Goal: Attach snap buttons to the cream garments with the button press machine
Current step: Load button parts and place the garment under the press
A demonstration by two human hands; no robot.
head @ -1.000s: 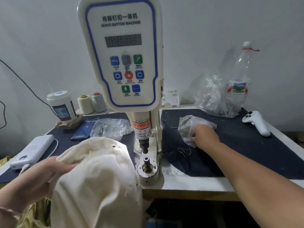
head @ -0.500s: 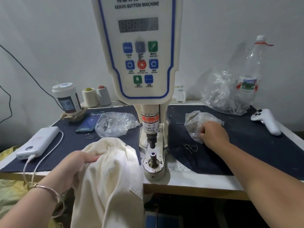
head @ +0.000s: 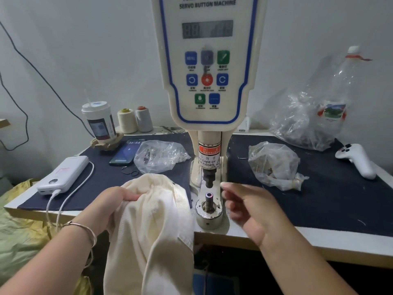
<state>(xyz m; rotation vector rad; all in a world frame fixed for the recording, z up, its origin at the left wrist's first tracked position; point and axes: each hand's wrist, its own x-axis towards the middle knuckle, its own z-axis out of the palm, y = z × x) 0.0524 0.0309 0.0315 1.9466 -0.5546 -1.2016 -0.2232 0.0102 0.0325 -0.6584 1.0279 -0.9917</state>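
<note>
Left of the press die (head: 209,201), left hand (head: 110,201) grips cream garment (head: 153,220).

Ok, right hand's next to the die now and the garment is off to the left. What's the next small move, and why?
Probably set a snap part on the lower die post. The right hand hovers just right of it, fingertips blurred, so I cannot tell whether it carries a snap. The post top looks bare under the punch, while the left hand grips the cream garment beside the die, not over it.

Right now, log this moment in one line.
left hand: holds garment | right hand: blurred, nearing die | die: bare
</note>
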